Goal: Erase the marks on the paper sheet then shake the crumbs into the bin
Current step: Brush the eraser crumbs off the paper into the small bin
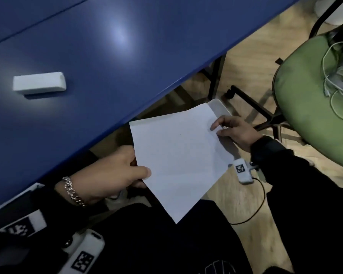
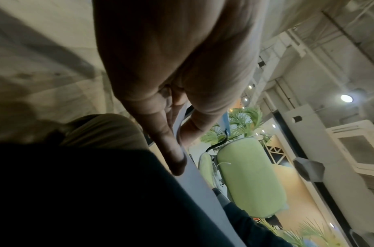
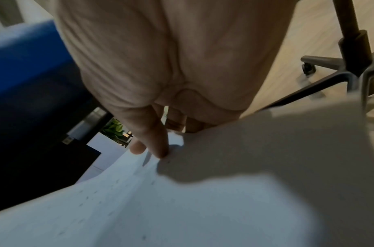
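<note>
My left hand (image 1: pixel 115 173) pinches the near-left edge of the paper sheet (image 1: pixel 176 155), thumb on top and fingers beneath; my right hand (image 1: pixel 234 131) pinches the far-right edge the same way. With a grip on two opposite sides I keep the sheet taut and off the tabletop (image 1: pixel 107 56), low beside my lap, so I judge the crumbs can slide toward the pale bin (image 1: pixel 220 105) whose rim peeks out past my right grip. In the right wrist view small dark specks dot the paper. Beyond my left grip, up on the tabletop, lies the white eraser (image 1: pixel 39 83), set aside. I can read no writing on sheet or eraser.
</note>
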A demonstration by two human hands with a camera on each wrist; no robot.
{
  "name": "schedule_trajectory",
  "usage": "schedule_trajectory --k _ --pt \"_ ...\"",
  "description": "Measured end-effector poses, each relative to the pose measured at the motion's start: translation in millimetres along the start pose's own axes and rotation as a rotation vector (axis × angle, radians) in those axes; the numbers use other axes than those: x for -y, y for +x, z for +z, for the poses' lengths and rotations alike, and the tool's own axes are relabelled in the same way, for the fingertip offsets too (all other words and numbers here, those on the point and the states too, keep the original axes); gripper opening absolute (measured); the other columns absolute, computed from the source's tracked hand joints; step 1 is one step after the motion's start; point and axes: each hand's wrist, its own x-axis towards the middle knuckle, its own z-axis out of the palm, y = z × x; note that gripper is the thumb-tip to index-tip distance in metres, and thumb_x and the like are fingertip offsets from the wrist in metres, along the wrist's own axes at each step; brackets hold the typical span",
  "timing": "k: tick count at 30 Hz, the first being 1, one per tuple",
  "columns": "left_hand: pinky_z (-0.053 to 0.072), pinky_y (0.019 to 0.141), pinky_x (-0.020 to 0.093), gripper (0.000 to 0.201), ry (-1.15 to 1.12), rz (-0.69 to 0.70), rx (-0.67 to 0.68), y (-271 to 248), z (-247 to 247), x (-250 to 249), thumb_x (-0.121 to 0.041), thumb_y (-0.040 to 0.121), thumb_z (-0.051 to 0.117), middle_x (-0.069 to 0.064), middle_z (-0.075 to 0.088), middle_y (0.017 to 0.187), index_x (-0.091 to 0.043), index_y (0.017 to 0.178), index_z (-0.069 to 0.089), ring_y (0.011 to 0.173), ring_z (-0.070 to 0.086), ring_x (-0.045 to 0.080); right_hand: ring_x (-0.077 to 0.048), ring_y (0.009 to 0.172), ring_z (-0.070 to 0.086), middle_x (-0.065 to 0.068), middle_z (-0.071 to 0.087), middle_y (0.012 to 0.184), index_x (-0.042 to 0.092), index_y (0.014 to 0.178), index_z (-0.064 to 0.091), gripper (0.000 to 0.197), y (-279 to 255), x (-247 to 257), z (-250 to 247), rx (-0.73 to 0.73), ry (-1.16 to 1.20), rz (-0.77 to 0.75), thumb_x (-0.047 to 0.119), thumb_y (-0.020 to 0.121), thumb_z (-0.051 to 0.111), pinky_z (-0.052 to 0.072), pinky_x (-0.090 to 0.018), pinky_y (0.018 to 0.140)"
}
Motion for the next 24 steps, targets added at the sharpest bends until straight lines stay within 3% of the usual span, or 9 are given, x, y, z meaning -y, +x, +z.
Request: schedule_trajectory --k 4,8,11,13,15,16,18,21,24 --pt "0.058 0.069 0.018 0.032 -0.087 -0.043 -0.115 36.2 5.5 -7.5 0.012 0.1 0.051 -0.001 0.081 0.101 -0.01 0.112 0.071 0.087 0.077 0.01 -0.033 0.106 0.064 -0.013 0.068 0.111 0.016 0.089 0.074 0.019 42.4 -9.2 3.1 -0.007 -0.117 0.011 0.002 0.084 0.061 0.055 -0.047 0.092" --pt "0.062 0.08 0.023 0.035 -0.148 -0.074 -0.178 70.2 10.2 -9.6 0.011 0.099 0.046 0.0 0.08 0.109 -0.009 0.114 0.071 0.103 0.076 0.014 -0.019 0.091 0.063 0.0 0.067 0.097 0.026 0.082 0.074 0.023 79.5 -25.2 3.5 -0.064 -0.2 0.056 0.006 0.083 0.061 0.05 -0.036 0.085" --pt "0.062 0.081 0.023 0.032 -0.233 -0.105 -0.248 89.2 15.5 -9.0 0.011 0.098 0.046 0.002 0.08 0.108 -0.006 0.109 0.072 0.104 0.076 0.016 -0.02 0.1 0.068 0.007 0.073 0.106 0.033 0.097 0.072 0.025 94.5 -42.6 1.8 -0.133 -0.242 0.047 0.025 0.081 0.054 0.054 -0.041 0.097" --pt "0.06 0.072 0.017 0.033 -0.298 -0.128 -0.269 95.1 19.8 -14.3 0.011 0.099 0.045 -0.004 0.081 0.098 -0.007 0.102 0.072 0.092 0.077 0.008 -0.019 0.107 0.065 0.001 0.071 0.119 0.035 0.12 0.066 0.032 77.0 -30.6 10.9 -0.161 -0.337 -0.036 0.033 0.091 0.052 0.048 -0.045 0.103" --pt "0.058 0.064 0.015 0.033 -0.358 -0.143 -0.299 98.8 23.1 -19.2 0.01 0.1 0.043 -0.011 0.08 0.083 -0.009 0.096 0.07 0.079 0.076 0.002 -0.011 0.129 0.053 0.002 0.056 0.147 0.03 0.143 0.053 0.039 35.2 -5.7 32.1 -0.091 -0.38 -0.182 0.036 0.105 0.047 0.036 -0.037 0.116" --pt "0.06 0.065 0.016 0.034 -0.382 -0.144 -0.302 100.7 24.5 -21.5 0.01 0.1 0.042 -0.009 0.08 0.082 -0.008 0.096 0.07 0.079 0.077 0.004 -0.006 0.143 0.039 0.007 0.042 0.159 0.028 0.151 0.045 0.045 8.9 7.2 43.3 -0.004 -0.356 -0.268 0.039 0.107 0.043 0.026 -0.03 0.123" --pt "0.063 0.077 0.025 0.034 -0.455 -0.151 -0.29 104.6 26.9 -24.1 0.008 0.102 0.04 0.001 0.082 0.093 -0.007 0.101 0.07 0.09 0.078 0.014 -0.001 0.154 0.01 0.014 0.017 0.168 0.028 0.159 0.029 0.052 -36.2 20.5 63.6 0.195 -0.364 -0.41 0.038 0.109 0.035 0.007 -0.024 0.126" --pt "0.063 0.087 0.035 0.032 -0.553 -0.175 -0.306 110.8 30.9 -26.4 0.006 0.102 0.039 0.013 0.08 0.103 -0.004 0.107 0.069 0.094 0.079 0.024 -0.004 0.155 -0.008 0.019 0.002 0.168 0.032 0.161 0.014 0.052 -64.9 11.7 77.7 0.356 -0.398 -0.498 0.033 0.111 0.025 -0.005 -0.036 0.126" --pt "0.065 0.076 0.03 0.028 -0.587 -0.189 -0.321 114.1 37.1 -29.0 0.008 0.101 0.04 0.009 0.081 0.087 -0.003 0.098 0.066 0.079 0.079 0.02 -0.006 0.153 -0.019 0.024 -0.01 0.166 0.041 0.16 0.001 0.052 -41.7 -27.0 79.9 0.346 -0.516 -0.373 0.046 0.11 0.015 -0.01 -0.045 0.125"
